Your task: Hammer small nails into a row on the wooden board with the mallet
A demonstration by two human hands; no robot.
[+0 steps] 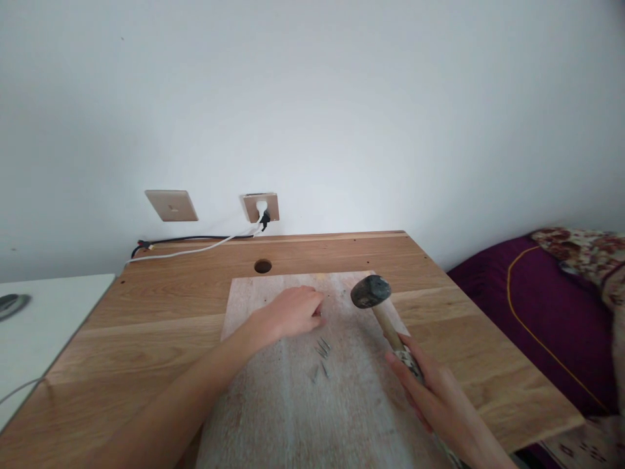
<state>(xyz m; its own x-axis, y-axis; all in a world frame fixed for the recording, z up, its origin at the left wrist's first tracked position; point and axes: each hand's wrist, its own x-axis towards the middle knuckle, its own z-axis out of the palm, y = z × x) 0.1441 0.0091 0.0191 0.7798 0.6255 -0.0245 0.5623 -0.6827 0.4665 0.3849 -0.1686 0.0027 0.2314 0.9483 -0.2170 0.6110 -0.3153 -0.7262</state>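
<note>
Nowhere legible writing; right hand (434, 391) grips hammer (383, 309); left hand (293, 312) on board (303, 404).

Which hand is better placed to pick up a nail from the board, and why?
Left. The left hand rests on the board just beside the nails, free; the right hand grips the hammer.

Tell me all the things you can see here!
Hammer: one, dark head, wooden handle, above the board's right side.
Nails: a few, grey, loose on the board.
Board: one, pale whitish wood, on the desk.
Desk: one, light brown wood, round hole near the back.
Wall plates: two, tan, on the white wall; the right one has plugs in it.
Cables: white and black, along the desk's back edge.
White surface: one, left.
Bedding: purple, right.
Left hand: fingertips down on the board.
Right hand: grip closed on the hammer handle.
</note>
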